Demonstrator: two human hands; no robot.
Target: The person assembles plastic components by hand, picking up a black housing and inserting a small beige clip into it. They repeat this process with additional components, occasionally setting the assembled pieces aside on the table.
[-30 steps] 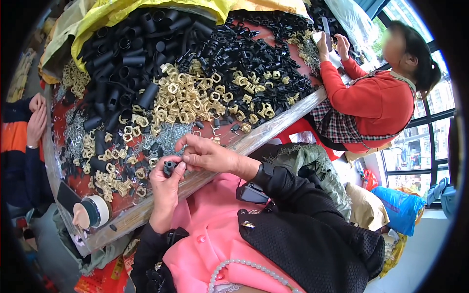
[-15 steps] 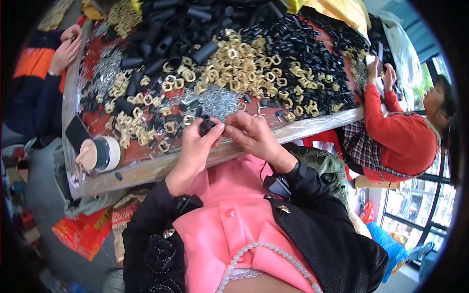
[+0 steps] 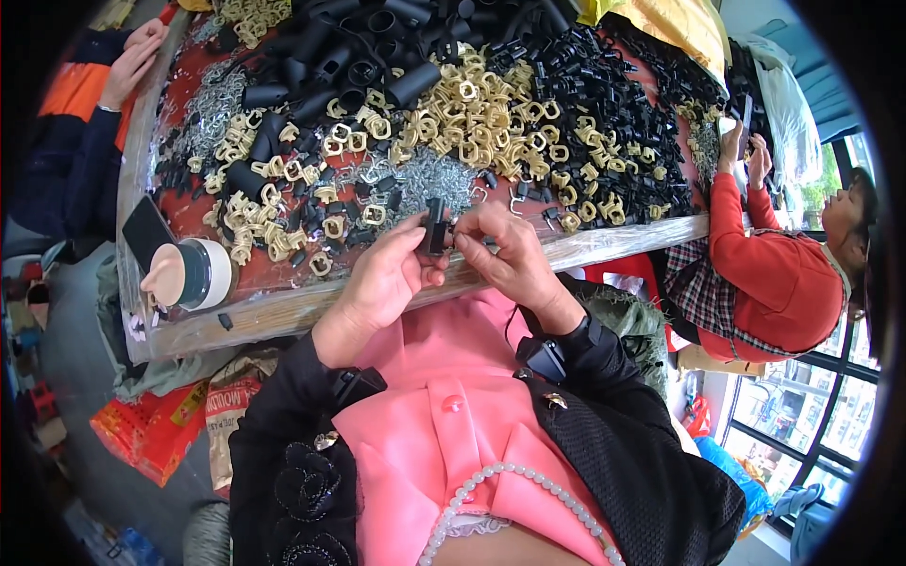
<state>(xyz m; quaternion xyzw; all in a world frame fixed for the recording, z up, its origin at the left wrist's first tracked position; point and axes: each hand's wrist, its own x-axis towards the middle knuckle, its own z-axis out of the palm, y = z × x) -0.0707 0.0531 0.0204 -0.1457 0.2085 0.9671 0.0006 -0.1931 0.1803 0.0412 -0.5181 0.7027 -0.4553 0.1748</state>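
Over the near edge of the table, my left hand (image 3: 382, 283) grips a black plastic part (image 3: 435, 224) between thumb and fingers. The part stands roughly upright and looks like a short tube with a side piece. My right hand (image 3: 510, 259) is closed in a pinch against the part's right side. Whatever lies between its fingertips is too small to make out. Just beyond my hands lies a heap of small silver metal clips (image 3: 429, 179). Behind it is a pile of beige ring-shaped plastic pieces (image 3: 472, 123).
Black tubes (image 3: 368, 71) and small black parts (image 3: 604, 104) cover the far side. A lidded jar (image 3: 209, 274) and a dark flat phone-like slab (image 3: 148, 231) sit at the left corner. Wrapped wood edges the table (image 3: 274, 321). Co-workers flank me: a red sleeve (image 3: 731, 226), hands (image 3: 132, 71).
My left hand has turned the black part more upright and moved it slightly right. My right hand has shifted a little to the right with it. The view has also shifted slightly.
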